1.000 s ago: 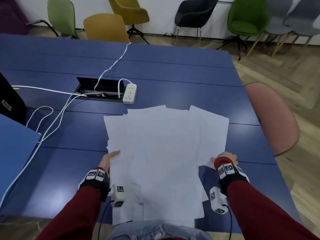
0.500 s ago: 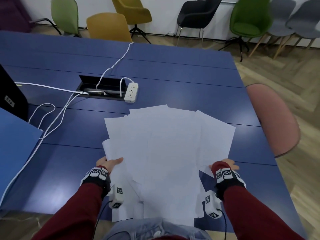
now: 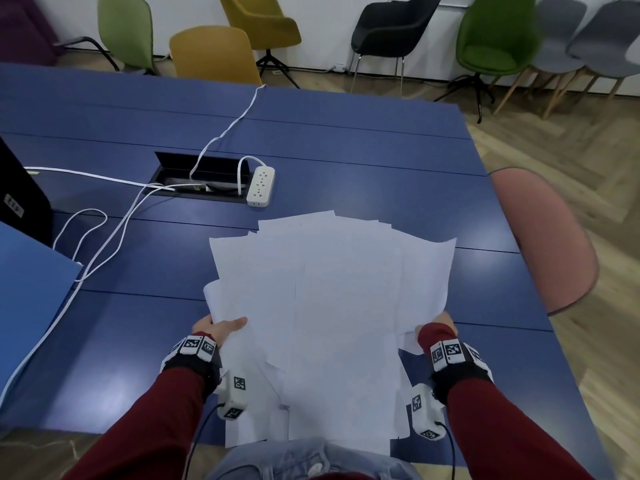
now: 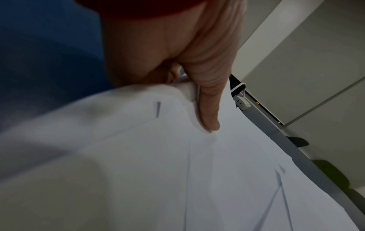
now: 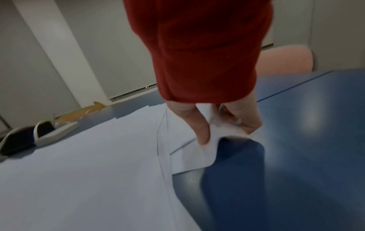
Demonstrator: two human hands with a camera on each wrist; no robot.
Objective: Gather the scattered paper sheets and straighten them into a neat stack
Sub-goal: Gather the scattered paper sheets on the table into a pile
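Note:
Several white paper sheets (image 3: pixel 332 306) form a loose, fanned pile over the near part of the blue table (image 3: pixel 346 140), their far ends lifted. My left hand (image 3: pixel 221 329) grips the pile's left edge, thumb on top; in the left wrist view the thumb (image 4: pixel 209 109) presses the paper sheets (image 4: pixel 177 171) with fingers curled beneath. My right hand (image 3: pixel 438 323) pinches the right edge; in the right wrist view the thumb (image 5: pixel 203 134) and curled fingers hold the bent sheets (image 5: pixel 98 171). The near ends of the sheets hang over the table's front edge.
A white power strip (image 3: pixel 260 187) and white cables (image 3: pixel 104 244) lie by the open black cable hatch (image 3: pixel 202 180) just beyond the pile. A blue panel (image 3: pixel 31 282) and a black object (image 3: pixel 20 199) stand at the left. A pink chair (image 3: pixel 540 237) is at the right edge.
Both hands have closed in on the pile's sides and lifted it; the sheets have drawn closer together and their far ends have risen, the right side tilting up.

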